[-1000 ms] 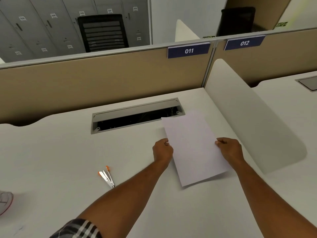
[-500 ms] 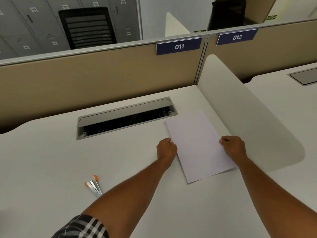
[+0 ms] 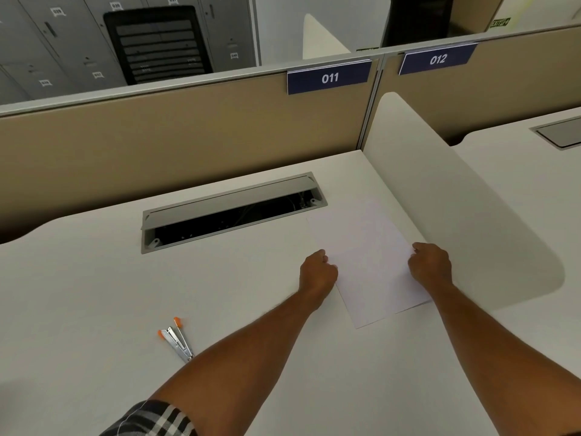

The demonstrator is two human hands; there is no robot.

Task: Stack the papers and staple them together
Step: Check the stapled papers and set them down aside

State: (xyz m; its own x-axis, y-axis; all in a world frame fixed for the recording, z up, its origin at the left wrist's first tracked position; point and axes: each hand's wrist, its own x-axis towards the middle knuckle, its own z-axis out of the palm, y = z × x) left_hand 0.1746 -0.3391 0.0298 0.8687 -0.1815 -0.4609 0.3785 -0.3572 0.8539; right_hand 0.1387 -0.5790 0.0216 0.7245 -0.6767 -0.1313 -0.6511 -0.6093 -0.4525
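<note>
The papers (image 3: 371, 262) form a white stack lying flat on the surface (image 3: 94, 294), skewed so their long edges run diagonally, just right of the cable slot. The stapler (image 3: 176, 341), small and silver with orange tips, lies on its side well to the left, nearer the person.

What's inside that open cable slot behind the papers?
The cable slot has its grey flap raised; inside is dark, with faint cables near the right end. The rest is in shadow. The papers cover none of it.

left forearm hides stapler (image 3: 176, 340) hinge end; paper count unclear.
</note>
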